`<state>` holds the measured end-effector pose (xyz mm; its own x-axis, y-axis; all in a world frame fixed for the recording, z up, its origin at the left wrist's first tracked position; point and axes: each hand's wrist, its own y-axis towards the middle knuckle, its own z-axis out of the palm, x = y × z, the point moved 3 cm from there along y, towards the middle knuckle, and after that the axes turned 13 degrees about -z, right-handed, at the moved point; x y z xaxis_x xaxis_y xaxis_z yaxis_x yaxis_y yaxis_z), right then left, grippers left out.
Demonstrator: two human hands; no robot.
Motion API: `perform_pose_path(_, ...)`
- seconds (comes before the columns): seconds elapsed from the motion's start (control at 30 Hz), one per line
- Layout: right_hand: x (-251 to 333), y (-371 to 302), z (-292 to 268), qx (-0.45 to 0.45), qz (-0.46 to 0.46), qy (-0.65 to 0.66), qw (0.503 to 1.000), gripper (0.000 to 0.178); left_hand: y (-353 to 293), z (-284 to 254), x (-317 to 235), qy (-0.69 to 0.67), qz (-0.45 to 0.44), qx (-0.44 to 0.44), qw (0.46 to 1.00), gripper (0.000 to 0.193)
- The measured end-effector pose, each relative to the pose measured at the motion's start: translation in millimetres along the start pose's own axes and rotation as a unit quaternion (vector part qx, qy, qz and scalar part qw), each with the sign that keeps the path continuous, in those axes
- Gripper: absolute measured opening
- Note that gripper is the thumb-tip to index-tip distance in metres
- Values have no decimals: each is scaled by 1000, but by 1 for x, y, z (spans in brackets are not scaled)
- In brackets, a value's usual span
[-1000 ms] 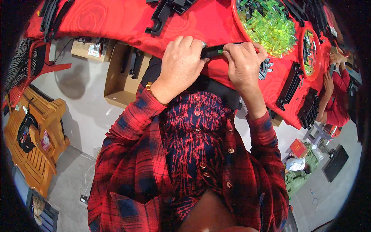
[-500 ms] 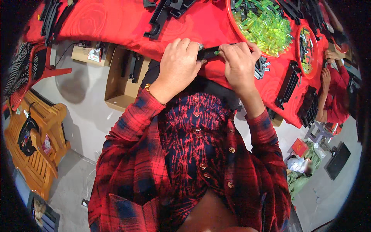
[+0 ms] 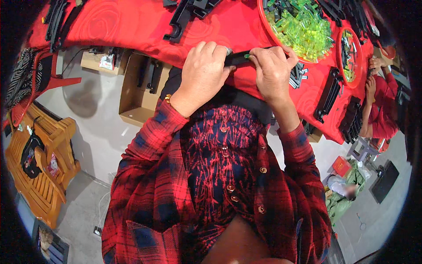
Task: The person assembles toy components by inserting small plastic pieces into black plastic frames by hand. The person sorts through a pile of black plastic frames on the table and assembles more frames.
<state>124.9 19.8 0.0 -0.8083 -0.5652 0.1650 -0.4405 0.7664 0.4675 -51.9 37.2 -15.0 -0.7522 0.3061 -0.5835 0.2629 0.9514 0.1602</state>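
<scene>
Between my two hands, near the front edge of the table, is a long black plastic part (image 3: 238, 58). My left hand (image 3: 205, 70) is closed round its left end. The fingers of my right hand (image 3: 273, 68) pinch its right end, where a small green piece (image 3: 247, 56) shows at the fingertips. How far the green piece sits in the black part I cannot tell. Just beyond my right hand stands a red-rimmed basket (image 3: 266, 27) heaped with translucent yellow-green pieces (image 3: 303, 35) and some black ones. Small grey and black pieces (image 3: 297, 75) lie beside my right wrist.
Black plastic parts (image 3: 187, 20) lie on the red tablecloth (image 3: 127, 26), with more at the right (image 3: 327, 97). A smaller red basket (image 3: 361, 57) holds mixed pieces. An open cardboard box (image 3: 134, 112) stands below the table. Another person (image 3: 381, 110) works at the far right.
My hands stay nearly in place, both still on the black part. At the right, the other person's hands and arms have shifted slightly.
</scene>
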Motion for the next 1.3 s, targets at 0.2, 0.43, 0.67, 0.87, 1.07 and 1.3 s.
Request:
perform_pose_path(0.2, 2, -1, -3, 1, 3, -29, 1000, 12, 2, 0, -3, -33, 5, 15, 999, 33)
perform_pose_path(0.43, -7, -21, -39, -86, 142, -22, 986, 13, -3, -12, -4, -4, 4, 20, 1000, 33)
perform_pose_path(0.67, -57, -92, -55, -189, 441, 220, 849, 11, -21, -33, -14, -107, -124, 105, 981, 35)
perform_pose_path(0.87, -63, -103, -56, -204, 449, 173, 853, 15, -35, -26, -10, -221, -148, 224, 937, 44)
perform_pose_path(1.07, -72, -51, -54, -218, 333, 106, 911, 15, -48, -14, 2, -385, -267, 318, 824, 35)
perform_pose_path(1.3, -78, -8, -46, -144, 140, -260, 945, 18, -56, -12, -3, -527, -307, 329, 721, 30)
